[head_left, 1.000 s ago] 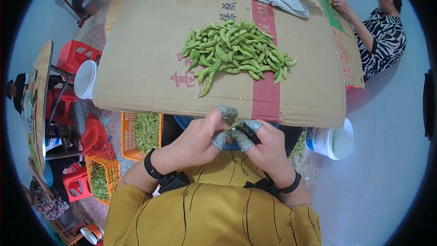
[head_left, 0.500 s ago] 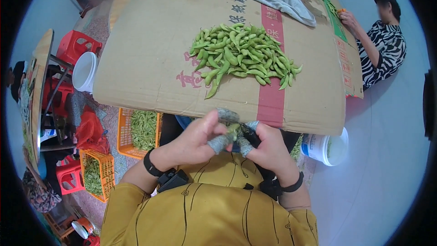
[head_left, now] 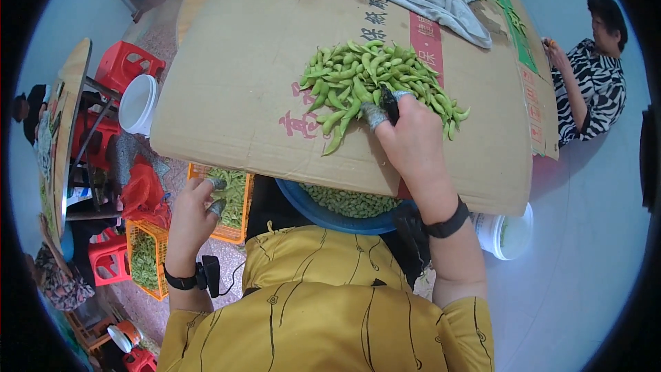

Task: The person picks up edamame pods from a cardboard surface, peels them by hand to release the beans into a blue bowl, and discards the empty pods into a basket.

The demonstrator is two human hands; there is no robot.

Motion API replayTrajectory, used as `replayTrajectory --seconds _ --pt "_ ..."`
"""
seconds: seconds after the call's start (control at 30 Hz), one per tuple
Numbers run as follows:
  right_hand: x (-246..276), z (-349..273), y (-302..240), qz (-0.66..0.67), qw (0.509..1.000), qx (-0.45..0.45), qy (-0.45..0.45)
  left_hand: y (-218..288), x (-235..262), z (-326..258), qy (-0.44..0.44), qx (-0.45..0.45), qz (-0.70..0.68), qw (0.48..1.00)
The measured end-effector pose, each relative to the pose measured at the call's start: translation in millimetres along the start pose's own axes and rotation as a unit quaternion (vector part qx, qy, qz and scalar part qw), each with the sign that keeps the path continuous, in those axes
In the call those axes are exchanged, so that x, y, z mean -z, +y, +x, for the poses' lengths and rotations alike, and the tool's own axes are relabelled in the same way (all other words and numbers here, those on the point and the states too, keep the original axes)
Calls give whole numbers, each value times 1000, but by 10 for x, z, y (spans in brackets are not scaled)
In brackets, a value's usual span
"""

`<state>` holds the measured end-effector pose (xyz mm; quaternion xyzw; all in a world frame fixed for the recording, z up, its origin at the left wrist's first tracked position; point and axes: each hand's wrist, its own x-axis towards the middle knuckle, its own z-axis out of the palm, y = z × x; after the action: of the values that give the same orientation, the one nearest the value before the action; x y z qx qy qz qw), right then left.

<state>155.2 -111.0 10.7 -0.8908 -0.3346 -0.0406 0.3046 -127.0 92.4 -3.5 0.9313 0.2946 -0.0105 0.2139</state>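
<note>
A: You're between pods. The flattened cardboard sheet [head_left: 261,89] carries the heap of green soybean pods [head_left: 375,86], at twelve o'clock from you.

B: Your right hand [head_left: 413,145] sits at the heap's near edge, pinching a small dark tool; next, judge one pod to pick.

A: Your left hand [head_left: 193,213], at nine o'clock, hangs loosely open over the orange crate [head_left: 234,234].

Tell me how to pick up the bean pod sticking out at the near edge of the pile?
Pinch that pod around its middle, coming from above. It lies flat on the cardboard, pointing out of the pile, so its free near end is clear of other pods.
</note>
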Motion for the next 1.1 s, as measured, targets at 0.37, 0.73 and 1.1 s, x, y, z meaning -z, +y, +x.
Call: replayTrajectory --seconds 0.37,0.73,1.1 --pt "112 -699 5 200 979 -47 9 1170 -272 456 -80 -266 -343 897" --pt "166 -1119 -48 263 962 -24 -70 1556 -465 528 -256 8 -694 673" --pt "295 -1171 -29 283 949 -23 -140 1355 -538 391 -221 -108 -566 787"
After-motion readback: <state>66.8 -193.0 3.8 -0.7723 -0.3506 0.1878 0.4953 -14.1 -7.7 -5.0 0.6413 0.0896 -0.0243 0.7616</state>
